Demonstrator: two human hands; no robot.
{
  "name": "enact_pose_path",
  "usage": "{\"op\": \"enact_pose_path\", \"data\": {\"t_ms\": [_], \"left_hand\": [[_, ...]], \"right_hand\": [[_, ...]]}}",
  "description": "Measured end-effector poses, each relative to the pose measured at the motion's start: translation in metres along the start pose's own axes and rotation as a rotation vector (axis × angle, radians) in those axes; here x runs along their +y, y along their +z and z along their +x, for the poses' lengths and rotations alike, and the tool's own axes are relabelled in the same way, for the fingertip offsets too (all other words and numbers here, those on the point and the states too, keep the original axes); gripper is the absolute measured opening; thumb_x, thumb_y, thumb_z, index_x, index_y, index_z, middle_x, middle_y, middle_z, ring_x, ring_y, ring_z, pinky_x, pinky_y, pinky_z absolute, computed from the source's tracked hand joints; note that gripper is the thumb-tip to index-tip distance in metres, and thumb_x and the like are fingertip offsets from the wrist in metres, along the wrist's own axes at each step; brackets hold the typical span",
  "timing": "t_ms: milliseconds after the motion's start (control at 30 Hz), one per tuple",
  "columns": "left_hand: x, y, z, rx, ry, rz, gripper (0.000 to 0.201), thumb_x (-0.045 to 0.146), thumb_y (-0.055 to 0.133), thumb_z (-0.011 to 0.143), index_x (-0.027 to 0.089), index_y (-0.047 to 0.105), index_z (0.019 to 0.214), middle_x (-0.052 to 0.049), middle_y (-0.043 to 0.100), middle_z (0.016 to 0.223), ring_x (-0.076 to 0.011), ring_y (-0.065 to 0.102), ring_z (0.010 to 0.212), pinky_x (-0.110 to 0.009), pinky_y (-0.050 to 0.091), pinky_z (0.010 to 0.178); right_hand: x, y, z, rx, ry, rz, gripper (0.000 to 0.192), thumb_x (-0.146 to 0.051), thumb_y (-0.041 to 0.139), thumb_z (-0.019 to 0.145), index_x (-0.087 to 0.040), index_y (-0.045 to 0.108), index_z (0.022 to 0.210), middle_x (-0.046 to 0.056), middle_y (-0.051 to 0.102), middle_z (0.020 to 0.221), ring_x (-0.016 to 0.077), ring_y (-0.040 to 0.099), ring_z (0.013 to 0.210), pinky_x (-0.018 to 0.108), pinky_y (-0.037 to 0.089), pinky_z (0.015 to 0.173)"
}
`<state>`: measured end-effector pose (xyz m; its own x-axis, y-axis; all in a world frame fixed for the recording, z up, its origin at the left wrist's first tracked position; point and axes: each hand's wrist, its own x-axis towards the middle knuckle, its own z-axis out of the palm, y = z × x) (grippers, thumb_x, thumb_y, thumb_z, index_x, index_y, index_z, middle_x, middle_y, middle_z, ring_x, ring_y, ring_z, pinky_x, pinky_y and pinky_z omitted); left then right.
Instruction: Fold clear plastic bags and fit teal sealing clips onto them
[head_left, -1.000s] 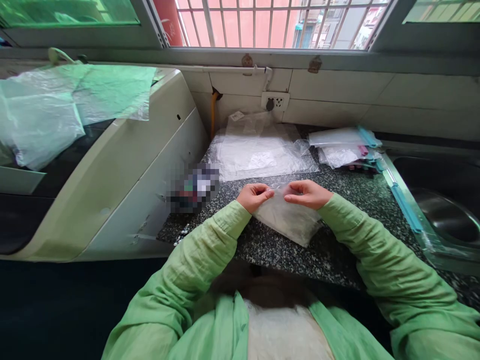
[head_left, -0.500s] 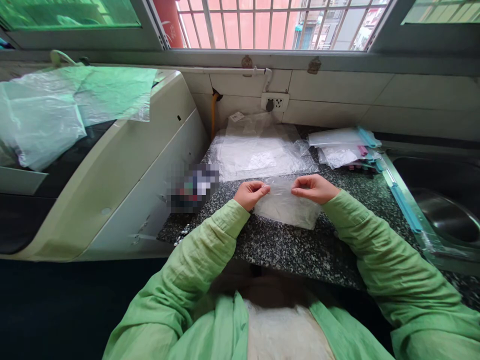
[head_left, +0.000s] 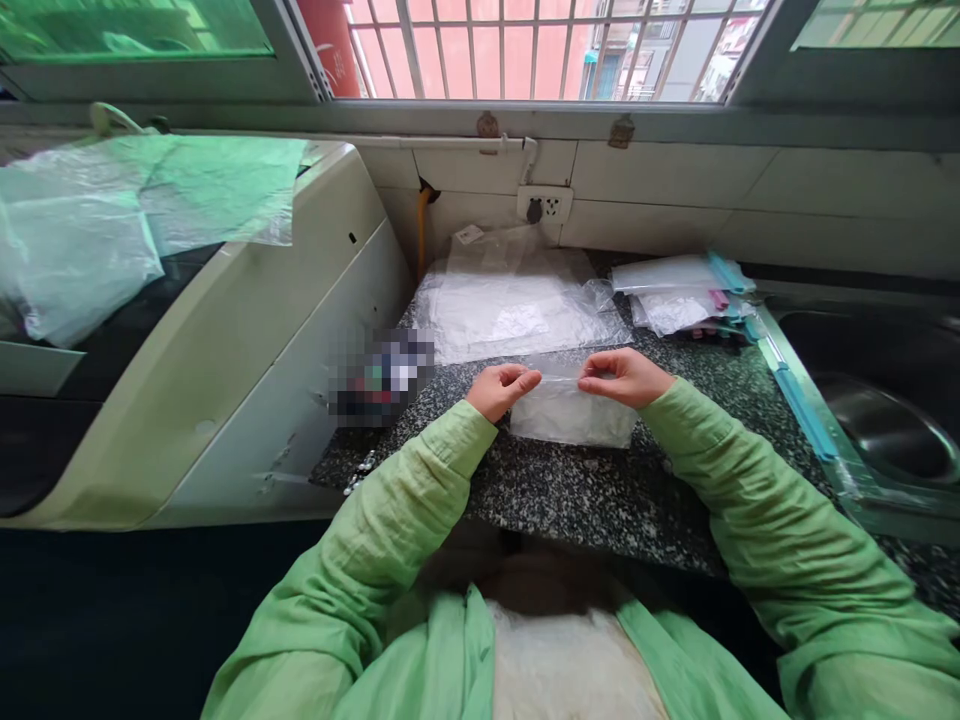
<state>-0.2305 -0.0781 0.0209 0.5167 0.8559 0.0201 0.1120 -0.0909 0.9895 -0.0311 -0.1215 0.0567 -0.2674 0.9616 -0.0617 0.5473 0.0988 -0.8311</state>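
Both hands pinch the upper edge of a small clear plastic bag [head_left: 574,415], spread between them low over the speckled counter. My left hand [head_left: 501,390] is closed on the bag's left side, thumb pointing right. My right hand [head_left: 626,378] is closed on its right side, fingers curled toward the thumb. Just beyond the hands lies a flat pile of larger clear plastic bags [head_left: 510,305]. To its right is a stack of folded clear bags with blue and pink sliders [head_left: 682,285].
A sink [head_left: 885,400] is set into the counter [head_left: 555,495] at the right, a blue strip [head_left: 804,410] along its near rim. A blurred-out object [head_left: 382,380] sits at the left. Beyond it stands a large cream appliance [head_left: 277,300] with plastic sheets [head_left: 217,190] on top.
The small bag's lower part has swung and flattened; its bottom edge now hangs straighter and slightly higher. Both hands keep their pinch. The whole view has shifted slightly.
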Motion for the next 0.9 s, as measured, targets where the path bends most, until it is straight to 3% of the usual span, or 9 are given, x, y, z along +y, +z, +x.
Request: {"op": "enact_pose_path", "data": {"t_ms": [200, 567, 900], "left_hand": [[0.002, 0.009, 0.000, 0.012, -0.024, -0.052, 0.041, 0.051, 0.066, 0.048, 0.012, 0.055, 0.051, 0.005, 0.037, 0.044, -0.0041, 0.029, 0.045, -0.021, 0.023, 0.046], [0.003, 0.009, -0.003, -0.008, -0.013, -0.032, 0.040, 0.050, 0.063, 0.053, 0.012, 0.052, 0.049, 0.005, 0.034, 0.043, -0.0040, 0.028, 0.045, -0.020, 0.021, 0.045], [0.004, 0.003, 0.000, 0.160, -0.026, -0.118, 0.039, 0.049, 0.067, 0.048, 0.011, 0.058, 0.051, 0.003, 0.047, 0.046, -0.0055, 0.037, 0.048, -0.020, 0.029, 0.047]], "right_hand": [[0.000, 0.007, 0.002, -0.035, -0.016, -0.021, 0.029, -0.043, 0.057, 0.062, -0.014, 0.053, 0.060, -0.002, 0.048, 0.055, 0.0082, 0.041, 0.054, 0.024, 0.035, 0.053], [0.003, 0.006, 0.003, -0.035, 0.001, -0.012, 0.035, -0.049, 0.058, 0.061, -0.015, 0.052, 0.059, -0.002, 0.047, 0.054, 0.0078, 0.039, 0.053, 0.024, 0.033, 0.051], [0.008, -0.010, 0.000, 0.056, 0.033, 0.100, 0.039, -0.052, 0.062, 0.057, -0.015, 0.053, 0.063, -0.001, 0.049, 0.057, 0.0080, 0.041, 0.054, 0.024, 0.034, 0.050]]}}
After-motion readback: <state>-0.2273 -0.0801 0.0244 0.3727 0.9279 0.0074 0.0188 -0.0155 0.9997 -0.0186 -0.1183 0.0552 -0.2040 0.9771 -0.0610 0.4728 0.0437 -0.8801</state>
